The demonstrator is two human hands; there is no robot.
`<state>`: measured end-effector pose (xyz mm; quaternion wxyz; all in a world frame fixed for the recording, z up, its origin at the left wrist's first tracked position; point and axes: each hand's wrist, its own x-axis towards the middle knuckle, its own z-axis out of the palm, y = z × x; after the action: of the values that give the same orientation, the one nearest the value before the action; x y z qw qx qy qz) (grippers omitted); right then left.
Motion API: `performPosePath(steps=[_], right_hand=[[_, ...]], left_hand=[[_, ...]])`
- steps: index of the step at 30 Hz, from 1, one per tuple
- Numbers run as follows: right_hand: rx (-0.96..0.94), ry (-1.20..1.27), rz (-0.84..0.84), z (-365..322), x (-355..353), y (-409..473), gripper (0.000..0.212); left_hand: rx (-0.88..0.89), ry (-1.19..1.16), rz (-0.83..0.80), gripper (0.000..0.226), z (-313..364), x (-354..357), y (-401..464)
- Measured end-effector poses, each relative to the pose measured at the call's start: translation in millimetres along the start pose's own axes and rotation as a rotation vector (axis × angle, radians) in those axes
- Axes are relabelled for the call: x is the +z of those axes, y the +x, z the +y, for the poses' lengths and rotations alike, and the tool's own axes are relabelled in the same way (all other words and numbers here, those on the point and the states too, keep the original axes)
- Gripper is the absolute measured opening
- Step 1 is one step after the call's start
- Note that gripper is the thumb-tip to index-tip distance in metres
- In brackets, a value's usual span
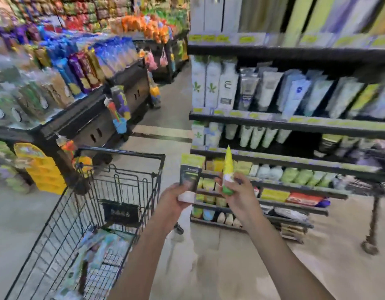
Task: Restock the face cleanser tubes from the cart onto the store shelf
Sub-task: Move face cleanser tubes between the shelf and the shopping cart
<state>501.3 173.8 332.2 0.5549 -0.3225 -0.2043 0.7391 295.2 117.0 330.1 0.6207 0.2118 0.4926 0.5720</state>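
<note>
My left hand (176,197) grips a dark cleanser tube (190,174) with a yellow-green top end and a white cap, held upright beside the cart. My right hand (236,192) holds a yellow-green tube (228,167) by its green cap, tip pointing up. Both tubes are raised in front of the store shelf (273,124), whose rows carry white, grey and green tubes and boxes. The black wire cart (122,187) stands at lower left with several pale packages (100,250) lying in its basket.
A snack gondola (83,100) with hanging toys lines the left side of the aisle. Yellow crates (44,172) sit by its end. A second cart's frame and wheel (371,241) stand at the right. Grey floor (172,109) runs between the shelves.
</note>
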Motion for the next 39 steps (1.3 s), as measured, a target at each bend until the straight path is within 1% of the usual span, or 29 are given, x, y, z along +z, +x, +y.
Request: performPosePath(steps=[3, 4, 6, 8, 9, 12, 14, 15, 17, 19, 20, 22, 23, 25, 26, 28, 29, 31, 32, 34, 37, 39], right_hand=[[-0.048, -0.074, 0.018, -41.4, -38.2, -21.7, 0.076], [-0.061, -0.122, 0.030, -55.0, -50.3, -28.7, 0.083], [-0.089, -0.188, 0.047, -79.8, -72.0, -43.5, 0.080], [-0.114, -0.200, 0.072, -101.6, -88.8, -57.8, 0.076], [-0.123, -0.176, 0.097, -111.8, -97.2, -64.0, 0.073], [-0.152, -0.065, 0.105, -140.6, -122.1, -84.1, 0.058], [-0.188, -0.068, 0.117, -156.5, -138.5, -94.1, 0.053], [-0.209, -0.098, 0.122, -163.4, -145.3, -97.6, 0.054], [-0.262, -0.182, 0.172, -175.7, -158.1, -103.4, 0.064], [-0.282, -0.209, 0.223, -189.4, -169.5, -108.4, 0.078], [-0.287, -0.228, 0.237, -196.9, -175.3, -110.3, 0.081], [-0.301, -0.278, 0.257, -211.4, -185.5, -111.7, 0.078], [-0.318, -0.288, 0.254, -217.8, -189.8, -111.1, 0.081], [-0.340, -0.300, 0.269, -230.9, -200.2, -107.7, 0.095], [-0.357, -0.313, 0.269, -237.1, -206.5, -105.1, 0.087], [-0.381, -0.354, 0.284, -251.5, -218.1, -99.2, 0.055], [-0.385, -0.380, 0.307, -258.7, -223.2, -95.3, 0.047], [-0.408, -0.418, 0.336, -275.2, -233.4, -85.8, 0.040], [-0.423, -0.432, 0.337, -284.0, -238.5, -79.6, 0.037], [-0.435, -0.463, 0.340, -301.8, -247.3, -65.5, 0.034], [-0.430, -0.512, 0.352, -331.5, -256.6, -43.1, 0.040], [-0.438, -0.538, 0.354, -351.2, -262.7, -26.2, 0.034]], left_hand=[[0.001, 0.039, -0.110, 0.038, -18.6, 57.3, -6.5], [0.002, 0.059, -0.138, 0.036, -25.1, 73.8, -8.9], [0.002, 0.072, -0.184, 0.032, -37.5, 104.6, -15.4], [0.001, 0.079, -0.211, 0.025, -48.7, 130.6, -20.5], [-0.005, 0.090, -0.209, 0.025, -54.7, 141.9, -21.6], [-0.047, 0.087, -0.226, 0.039, -71.1, 173.2, -21.5], [-0.055, 0.105, -0.253, 0.038, -79.4, 194.3, -20.7], [-0.057, 0.114, -0.266, 0.034, -82.1, 205.2, -21.1], [-0.061, 0.127, -0.288, 0.028, -88.3, 225.5, -20.1], [-0.063, 0.159, -0.320, 0.033, -94.4, 243.2, -17.2], [-0.066, 0.169, -0.339, 0.037, -98.3, 251.3, -15.0], [-0.076, 0.178, -0.364, 0.044, -104.5, 267.0, -10.9], [-0.084, 0.183, -0.368, 0.046, -106.7, 275.7, -9.4], [-0.099, 0.186, -0.372, 0.051, -111.2, 293.9, -4.7], [-0.104, 0.179, -0.379, 0.053, -114.3, 302.4, -0.7], [-0.112, 0.163, -0.379, 0.055, -120.5, 320.2, 9.0], [-0.116, 0.155, -0.378, 0.060, -123.2, 328.5, 14.5], [-0.119, 0.135, -0.384, 0.069, -127.0, 345.6, 27.0], [-0.121, 0.131, -0.392, 0.066, -127.9, 354.4, 33.6], [-0.113, 0.144, -0.407, 0.052, -129.1, 373.1, 48.6], [-0.103, 0.130, -0.421, 0.035, -125.6, 402.8, 69.0], [-0.092, 0.146, -0.422, 0.026, -121.8, 420.3, 83.9]])
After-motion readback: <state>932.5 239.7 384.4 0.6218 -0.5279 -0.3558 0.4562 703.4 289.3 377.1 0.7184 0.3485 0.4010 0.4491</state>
